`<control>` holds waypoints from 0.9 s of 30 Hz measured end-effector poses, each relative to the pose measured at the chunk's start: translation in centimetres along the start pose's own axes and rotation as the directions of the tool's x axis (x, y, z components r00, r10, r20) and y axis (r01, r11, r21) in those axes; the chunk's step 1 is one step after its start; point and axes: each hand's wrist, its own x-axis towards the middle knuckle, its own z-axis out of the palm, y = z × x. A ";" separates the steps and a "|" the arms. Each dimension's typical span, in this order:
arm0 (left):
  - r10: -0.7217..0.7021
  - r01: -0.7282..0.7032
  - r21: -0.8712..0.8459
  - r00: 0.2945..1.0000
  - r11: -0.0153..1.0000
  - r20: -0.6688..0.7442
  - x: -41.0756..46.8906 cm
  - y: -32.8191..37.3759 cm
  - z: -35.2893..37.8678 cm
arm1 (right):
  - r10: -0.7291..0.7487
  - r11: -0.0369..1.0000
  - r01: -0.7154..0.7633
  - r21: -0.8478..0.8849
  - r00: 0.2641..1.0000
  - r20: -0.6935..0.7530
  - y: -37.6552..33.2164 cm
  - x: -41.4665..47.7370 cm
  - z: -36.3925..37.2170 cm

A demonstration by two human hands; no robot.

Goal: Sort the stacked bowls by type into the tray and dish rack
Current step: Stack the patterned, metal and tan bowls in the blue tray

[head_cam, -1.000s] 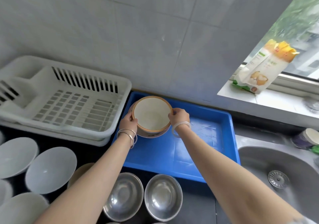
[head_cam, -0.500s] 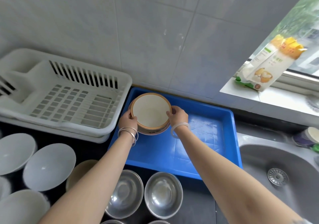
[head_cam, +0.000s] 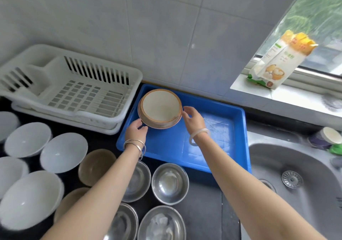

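Here the brown-rimmed bowl (head_cam: 160, 109) sits in the far left corner of the blue tray (head_cam: 212, 158). Both hands are open beside it, the left hand (head_cam: 136, 131) and right hand (head_cam: 192, 118) gripping nothing.

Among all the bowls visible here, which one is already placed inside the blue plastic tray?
Only the brown-rimmed ceramic bowl with the cream inside, in the blue plastic tray's far left corner. Every white and steel bowl sits on the dark counter.

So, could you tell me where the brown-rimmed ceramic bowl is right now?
The brown-rimmed ceramic bowl sits in the far left corner of the blue plastic tray, beside the white dish rack.
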 end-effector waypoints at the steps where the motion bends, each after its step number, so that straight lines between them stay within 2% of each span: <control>1: -0.020 0.019 -0.011 0.999 1.000 -0.026 -1.4 -0.6 -0.3 | -0.017 1.000 0.017 0.024 1.000 0.000 0.4 -1.2 -0.3; 4: -0.052 0.047 -0.067 0.996 0.997 -0.069 -5.8 -2.5 -1.1 | -0.008 0.995 0.005 0.100 1.000 0.030 2.2 -5.2 -0.9; 7: -0.094 0.093 -0.080 0.995 0.992 -0.015 -10.5 -4.6 -1.3 | 0.006 0.991 -0.017 0.130 0.996 0.086 4.6 -9.3 -1.4; 9: -0.114 0.114 0.027 0.993 0.993 0.009 -13.3 -6.4 -1.4 | 0.029 0.994 -0.043 0.097 0.989 0.145 6.5 -11.9 -1.5; 12: -0.148 0.141 0.165 0.988 0.976 0.036 -16.0 -8.9 -1.3 | 0.108 0.994 -0.100 -0.048 0.970 0.216 10.0 -15.3 -1.7; 17: -0.159 0.110 0.338 0.980 0.935 0.121 -17.4 -11.1 -1.1 | 0.284 0.950 -0.248 -0.189 0.938 0.197 13.6 -17.5 -1.9; 22: -0.137 0.062 0.466 0.982 0.882 0.130 -17.3 -11.3 -0.7 | 0.412 0.907 -0.417 -0.058 0.852 0.322 13.4 -16.6 -0.2; 27: -0.142 0.061 0.500 0.982 0.864 0.127 -17.1 -11.2 -0.5 | 0.432 0.893 -0.449 -0.013 0.851 0.297 13.2 -15.8 -0.2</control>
